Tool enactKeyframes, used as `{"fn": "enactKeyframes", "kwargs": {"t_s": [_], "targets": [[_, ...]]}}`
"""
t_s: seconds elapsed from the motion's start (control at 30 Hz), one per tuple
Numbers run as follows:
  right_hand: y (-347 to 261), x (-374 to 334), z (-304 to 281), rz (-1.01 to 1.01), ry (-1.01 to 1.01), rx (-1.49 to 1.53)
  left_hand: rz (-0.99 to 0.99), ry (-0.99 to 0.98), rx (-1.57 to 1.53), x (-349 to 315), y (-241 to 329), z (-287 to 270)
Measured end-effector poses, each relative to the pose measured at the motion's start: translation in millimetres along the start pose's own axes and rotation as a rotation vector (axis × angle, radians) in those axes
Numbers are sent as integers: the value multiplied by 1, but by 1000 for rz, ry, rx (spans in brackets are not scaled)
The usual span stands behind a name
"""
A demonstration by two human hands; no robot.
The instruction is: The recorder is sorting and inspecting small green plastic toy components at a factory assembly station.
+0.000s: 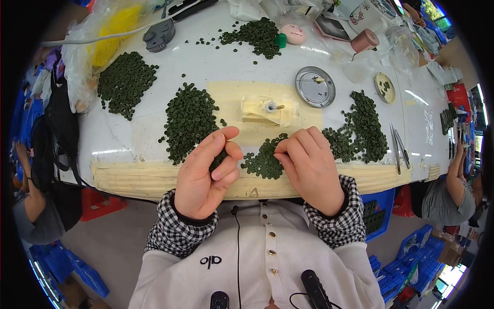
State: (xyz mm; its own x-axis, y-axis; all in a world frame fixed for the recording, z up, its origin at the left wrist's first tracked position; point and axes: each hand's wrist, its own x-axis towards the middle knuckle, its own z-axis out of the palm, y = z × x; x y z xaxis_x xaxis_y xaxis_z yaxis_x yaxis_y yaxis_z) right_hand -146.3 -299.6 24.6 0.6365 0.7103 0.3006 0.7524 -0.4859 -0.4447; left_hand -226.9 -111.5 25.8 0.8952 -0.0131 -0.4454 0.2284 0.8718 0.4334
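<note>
White buttoned top (252, 247) nearest, two hands above small dark green pieces.
The left hand (198, 177) curls its fingers around a dark green clutch (218, 160); the right hand's (312, 172) thumb and forefinger draw narrow at the small pile (265, 162) between the hands, whether on a piece I cannot tell. Larger heaps lie beyond the left (190, 121) and right (365, 129) hands; farther out, a taped block (253, 114) and a round metal lid (310, 96).
</note>
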Motion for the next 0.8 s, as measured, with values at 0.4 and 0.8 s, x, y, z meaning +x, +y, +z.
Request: {"fn": "enactKeyframes", "kwargs": {"t_s": [0.4,0.8], "targets": [[3,-11,-1,8,122,189,-176,-20,-39,3,-12,12],[1,-16,-2,111,160,255,-177,-212,11,5,-18,1]]}}
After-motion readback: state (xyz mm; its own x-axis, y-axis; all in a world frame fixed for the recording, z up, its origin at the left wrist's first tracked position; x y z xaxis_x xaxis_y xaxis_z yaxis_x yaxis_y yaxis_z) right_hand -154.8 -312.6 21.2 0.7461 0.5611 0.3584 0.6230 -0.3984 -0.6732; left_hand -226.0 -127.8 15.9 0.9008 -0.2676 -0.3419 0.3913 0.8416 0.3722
